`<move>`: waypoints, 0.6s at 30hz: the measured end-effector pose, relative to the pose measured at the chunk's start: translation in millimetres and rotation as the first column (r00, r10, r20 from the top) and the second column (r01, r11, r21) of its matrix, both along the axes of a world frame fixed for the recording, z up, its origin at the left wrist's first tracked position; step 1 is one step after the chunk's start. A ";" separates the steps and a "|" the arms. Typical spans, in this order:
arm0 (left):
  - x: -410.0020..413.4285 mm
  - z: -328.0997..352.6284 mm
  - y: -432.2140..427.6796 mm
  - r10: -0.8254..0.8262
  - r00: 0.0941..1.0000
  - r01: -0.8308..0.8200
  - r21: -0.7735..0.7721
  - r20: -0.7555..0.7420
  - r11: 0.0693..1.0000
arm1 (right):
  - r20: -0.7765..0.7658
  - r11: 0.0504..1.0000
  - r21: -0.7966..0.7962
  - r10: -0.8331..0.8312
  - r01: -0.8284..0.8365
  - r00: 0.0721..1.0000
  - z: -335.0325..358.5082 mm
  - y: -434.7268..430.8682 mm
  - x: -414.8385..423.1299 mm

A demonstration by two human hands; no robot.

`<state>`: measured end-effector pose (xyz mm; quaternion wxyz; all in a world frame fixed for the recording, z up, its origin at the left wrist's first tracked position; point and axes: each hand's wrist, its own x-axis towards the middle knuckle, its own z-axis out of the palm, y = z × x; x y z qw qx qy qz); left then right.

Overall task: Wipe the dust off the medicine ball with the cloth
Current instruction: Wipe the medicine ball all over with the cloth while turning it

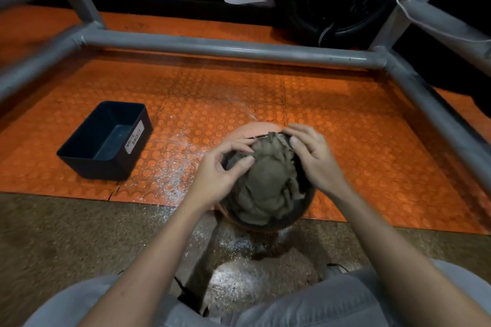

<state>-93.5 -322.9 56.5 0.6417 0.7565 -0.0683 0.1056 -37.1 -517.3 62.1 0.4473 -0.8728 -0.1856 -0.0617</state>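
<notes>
A ball (305, 206) sat on the floor at the near edge of an orange mat (358, 146), with a crumpled cloth (265, 183) draped over it. The left hand (220, 170) and right hand (313, 159) each pinched the cloth. A black bin (106, 141) stood to the left.

Reaching up from lower frame with bare left forearm (170, 225) and right forearm (372, 220), converging at centre | pinching cloth (265, 180) edge with left hand (220, 167), thumb against bent fingers (236, 145) | gripping its upper right edge with right hand (314, 159), curled, slightly blurred | palms down and inward
</notes>
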 end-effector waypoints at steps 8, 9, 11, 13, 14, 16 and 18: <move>4.7 -3.5 -17.6 0.425 0.904 -0.417 0.130 -0.046 0.900 | 0.133 0.977 -0.149 -0.132 0.151 0.982 -24.8 17.6 -12.0; -2.1 -3.6 -31.5 0.382 0.924 -0.376 0.236 0.021 0.896 | 0.159 0.960 -0.227 -0.131 0.165 0.979 -23.7 20.1 -13.5; -16.5 -8.4 -52.8 0.249 0.944 -0.325 0.502 0.214 0.802 | 0.220 0.926 -0.351 -0.065 0.141 0.973 -22.3 22.3 -13.7; -18.7 -17.4 -54.2 0.210 0.916 -0.378 0.559 0.343 0.738 | 0.253 0.927 -0.348 -0.053 0.142 0.966 -20.8 21.4 -10.8; -14.9 -18.5 -49.9 0.234 0.903 -0.405 0.528 0.360 0.746 | 0.255 0.935 -0.318 -0.077 0.159 0.964 -20.5 20.5 -8.5; -6.4 -22.0 -34.6 0.343 0.904 -0.422 0.409 0.254 0.809 | 0.252 0.946 -0.266 -0.119 0.187 0.961 -23.4 19.7 -8.0; 4.5 -25.3 -15.8 0.466 0.882 -0.469 0.218 0.072 0.856 | 0.240 0.957 -0.228 -0.125 0.181 0.963 -25.0 19.2 -8.6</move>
